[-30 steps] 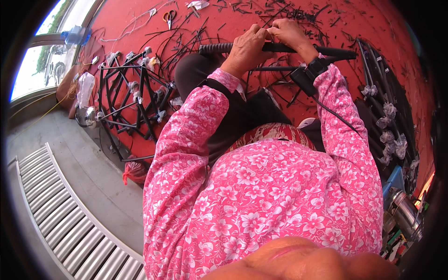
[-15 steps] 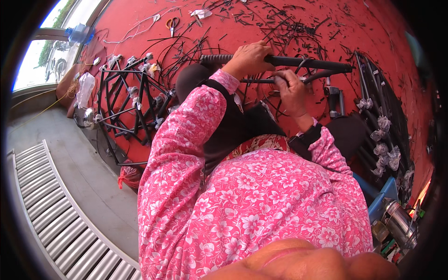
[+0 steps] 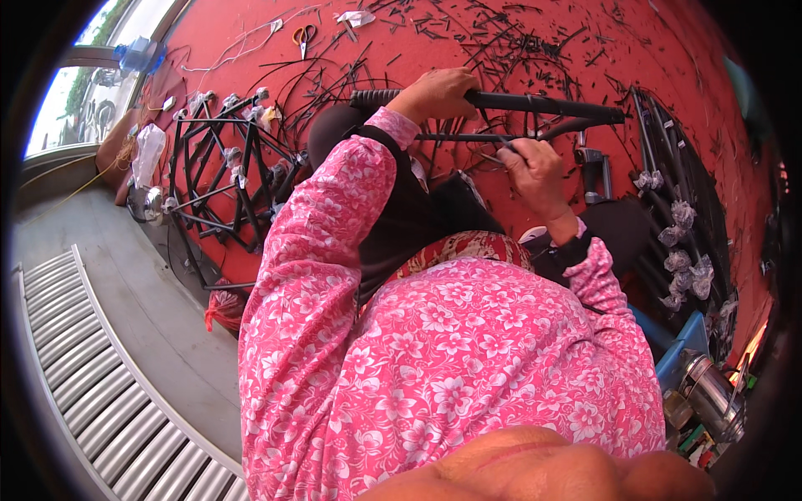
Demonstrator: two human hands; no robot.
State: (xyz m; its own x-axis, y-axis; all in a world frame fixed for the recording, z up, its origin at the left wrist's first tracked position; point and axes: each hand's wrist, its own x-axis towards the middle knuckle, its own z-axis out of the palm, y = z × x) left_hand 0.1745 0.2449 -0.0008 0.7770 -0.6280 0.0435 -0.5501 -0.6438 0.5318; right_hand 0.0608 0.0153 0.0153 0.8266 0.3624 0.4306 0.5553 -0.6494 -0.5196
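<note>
While she sits on the red mat [image 3: 668, 92]:
Change: hands have spread apart along the black metal frame [image 3: 543, 104].
Left hand [image 3: 439, 90]: wrapped tight round the top bar, near its ribbed grip.
Right hand [image 3: 539, 171]: closed on a thin black strip below.
Meaning: probably tying or threading.
Hidden: fingertips; strip's end unclear.

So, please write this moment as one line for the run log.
left hand: grips long black metal tube | right hand: holds thin black rod | surface: red mat
</note>
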